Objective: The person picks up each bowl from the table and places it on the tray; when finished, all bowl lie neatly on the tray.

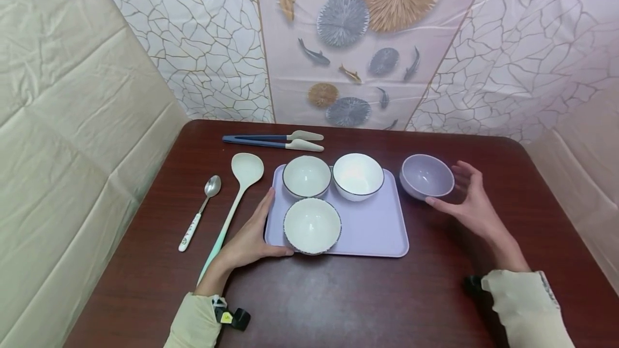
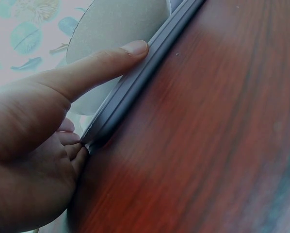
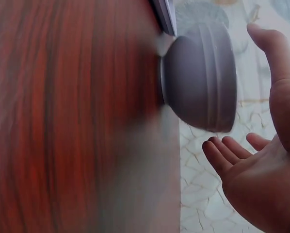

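Observation:
My left hand (image 1: 250, 239) spans the front left corner of a lilac tray (image 1: 372, 230). Its straight thumb touches the front rim, and the other fingers lie along the left side. On the tray stand a dark-rimmed white bowl (image 1: 307, 176) at back left, another white bowl (image 1: 358, 176) beside it, and a white bowl with a patterned rim (image 1: 312, 225) in front. Right of the tray, a purple bowl (image 1: 426, 176) stands upright on the table. My right hand (image 1: 476, 205) is spread around its right side, thumb near the front rim; the right wrist view shows fingers apart from the bowl (image 3: 198, 80).
Blue tongs with pale tips (image 1: 273, 142) lie behind the tray. To its left are a large ladle-like spoon (image 1: 247, 168) with a mint handle, partly under my left forearm, and a small metal spoon (image 1: 200, 211) with a white handle. A patterned cloth (image 1: 309, 69) hangs beyond the table.

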{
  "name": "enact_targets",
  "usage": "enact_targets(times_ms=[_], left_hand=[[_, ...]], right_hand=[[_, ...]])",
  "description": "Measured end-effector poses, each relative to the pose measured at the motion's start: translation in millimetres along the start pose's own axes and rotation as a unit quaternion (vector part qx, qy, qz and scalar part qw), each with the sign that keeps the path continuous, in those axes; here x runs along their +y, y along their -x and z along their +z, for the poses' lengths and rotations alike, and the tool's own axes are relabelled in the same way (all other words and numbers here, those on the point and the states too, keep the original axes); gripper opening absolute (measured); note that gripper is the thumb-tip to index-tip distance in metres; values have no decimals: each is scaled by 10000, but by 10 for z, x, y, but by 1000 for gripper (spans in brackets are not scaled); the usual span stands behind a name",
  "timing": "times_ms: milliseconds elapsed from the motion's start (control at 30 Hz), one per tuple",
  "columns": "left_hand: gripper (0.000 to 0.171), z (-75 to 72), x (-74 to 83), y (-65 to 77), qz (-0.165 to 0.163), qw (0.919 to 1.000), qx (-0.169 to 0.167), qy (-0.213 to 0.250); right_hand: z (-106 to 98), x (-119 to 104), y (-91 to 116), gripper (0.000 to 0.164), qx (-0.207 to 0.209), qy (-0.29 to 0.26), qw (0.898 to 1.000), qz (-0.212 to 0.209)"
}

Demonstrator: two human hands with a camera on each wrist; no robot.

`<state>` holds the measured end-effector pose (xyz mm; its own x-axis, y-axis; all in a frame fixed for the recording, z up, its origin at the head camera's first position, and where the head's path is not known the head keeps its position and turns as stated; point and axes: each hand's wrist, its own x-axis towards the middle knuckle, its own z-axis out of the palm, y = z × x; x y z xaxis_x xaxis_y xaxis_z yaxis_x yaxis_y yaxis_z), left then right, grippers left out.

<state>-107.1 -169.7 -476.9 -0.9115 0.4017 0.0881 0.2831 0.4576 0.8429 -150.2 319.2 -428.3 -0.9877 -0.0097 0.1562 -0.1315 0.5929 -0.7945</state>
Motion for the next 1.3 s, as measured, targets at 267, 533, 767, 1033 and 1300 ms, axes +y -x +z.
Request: enact_targets(times_ms=[267, 533, 767, 1033, 1300], left_hand=[[136, 4, -5, 2, 13, 10000, 7, -8], [135, 17, -26, -2, 68, 10000, 4, -9], [135, 4, -27, 1, 77, 10000, 30, -10], [135, 8, -16, -3, 44, 10000, 20, -27], [135, 5, -23, 5, -6, 10000, 8, -44]], right_hand=[[168, 0, -140, 120, 21, 230, 9997, 7], [240, 55, -223, 123, 27, 434, 9990, 115], [266, 52, -257, 122, 82, 610, 9979, 187], [266, 50, -231, 121, 129, 622, 9979, 150], [222, -126, -198, 120, 69, 410, 9991, 29]])
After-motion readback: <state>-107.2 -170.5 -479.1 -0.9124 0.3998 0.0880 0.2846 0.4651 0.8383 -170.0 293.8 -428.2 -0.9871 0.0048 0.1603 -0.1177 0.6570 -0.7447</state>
